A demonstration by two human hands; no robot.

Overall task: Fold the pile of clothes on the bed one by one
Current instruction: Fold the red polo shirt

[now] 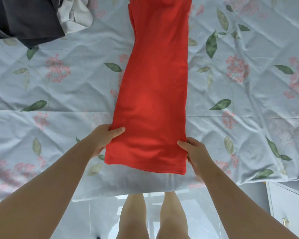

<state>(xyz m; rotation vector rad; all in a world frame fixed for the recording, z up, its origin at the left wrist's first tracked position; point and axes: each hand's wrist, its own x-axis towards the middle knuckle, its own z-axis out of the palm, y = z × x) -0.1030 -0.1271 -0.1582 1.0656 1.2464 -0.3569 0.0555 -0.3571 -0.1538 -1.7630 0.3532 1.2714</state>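
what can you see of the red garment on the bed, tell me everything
The red garment is plain, soft-looking cloth folded lengthwise into a long narrow strip, layered edges showing at its far left. It lies on the floral bed sheet, running away from the person, far end cut off by the picture's top. At its hemmed near end the left hand and right hand grip its two sides, thumbs on top.

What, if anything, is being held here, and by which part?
The left hand and right hand grip the red garment by its side edges near the bottom hem.
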